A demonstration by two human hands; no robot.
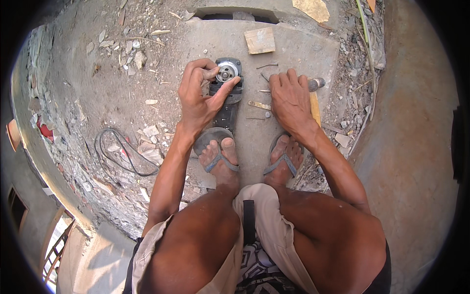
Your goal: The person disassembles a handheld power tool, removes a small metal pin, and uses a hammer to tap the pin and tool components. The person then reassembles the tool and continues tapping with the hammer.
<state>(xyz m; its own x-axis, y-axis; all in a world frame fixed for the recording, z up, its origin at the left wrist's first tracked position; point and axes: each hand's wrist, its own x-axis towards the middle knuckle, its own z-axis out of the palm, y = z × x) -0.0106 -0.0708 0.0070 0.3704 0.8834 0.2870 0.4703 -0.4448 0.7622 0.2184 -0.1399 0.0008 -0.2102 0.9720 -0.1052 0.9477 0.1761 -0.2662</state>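
An angle grinder (226,115) lies on the concrete slab with its gear head facing up and no disc on it. My left hand (198,93) is closed at that head, thumb and index finger gripping opposite sides of the silver flange nut (226,72). To the right, my right hand (291,100) is palm down with curled fingers over a hammer (317,84); its fingertips are hidden, so what they hold does not show. The hammer's yellow handle (315,109) runs beneath that wrist. Beside the hand lie a flat, worn metal strip (259,105) and a bent nail (267,65).
A wooden block (260,40) sits farther off on the slab, before a slot (235,15) in the concrete. A black cable (117,152) loops over rubble at the left. My sandalled feet (220,154) are close to the grinder. A smooth wall (406,147) rises at right.
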